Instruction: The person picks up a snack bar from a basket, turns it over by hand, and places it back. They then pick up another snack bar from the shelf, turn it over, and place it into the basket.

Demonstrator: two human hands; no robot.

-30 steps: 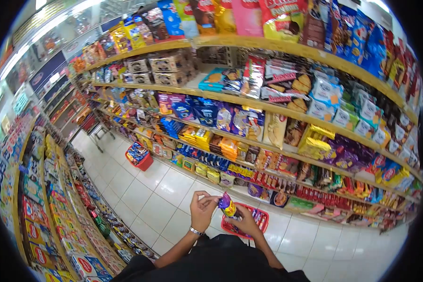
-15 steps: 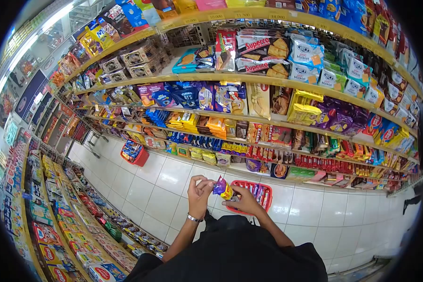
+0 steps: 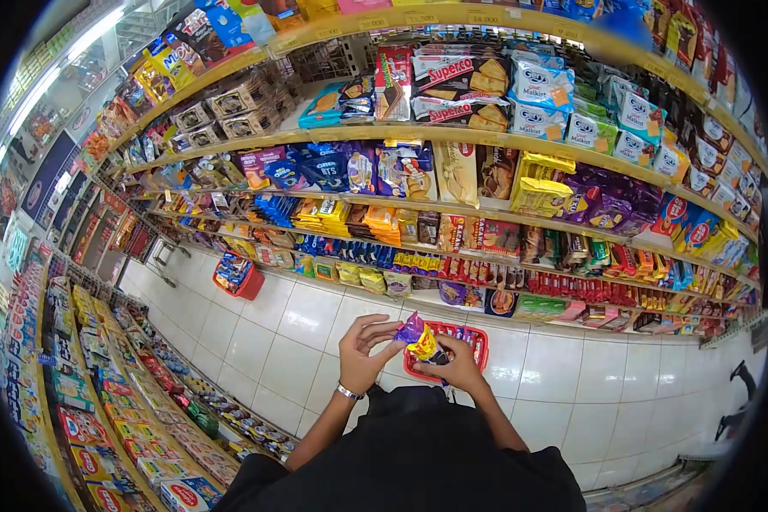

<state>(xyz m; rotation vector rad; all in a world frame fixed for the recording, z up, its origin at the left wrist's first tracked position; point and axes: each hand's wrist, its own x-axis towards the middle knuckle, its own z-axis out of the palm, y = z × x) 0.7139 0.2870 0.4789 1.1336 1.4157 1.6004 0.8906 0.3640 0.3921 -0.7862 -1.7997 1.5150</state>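
My right hand (image 3: 457, 365) is closed around the lower end of a purple and yellow snack packet (image 3: 420, 340), which tilts up toward the left. My left hand (image 3: 365, 350), with a metal wristwatch (image 3: 348, 392) at its wrist, is beside the packet's purple top end. Its fingers are apart and bent, and the thumb tip is at the packet's edge; whether it touches cannot be made out. Below and behind the packet, a red basket (image 3: 484, 346) on the floor holds several purple and red packets, partly hidden by my hands.
Long shelves (image 3: 563, 145) of biscuits and snacks curve across the front. Another shelf unit (image 3: 102, 375) of boxed goods runs along the left. A second red basket (image 3: 249, 286) with blue packets stands on the white tiled floor (image 3: 316, 311). A person's feet (image 3: 736, 401) show at far right.
The fingers of my left hand have spread apart from a pinched pose near the packet's top. The packet has shifted slightly right and the view has turned a little. Feet at far right show more.
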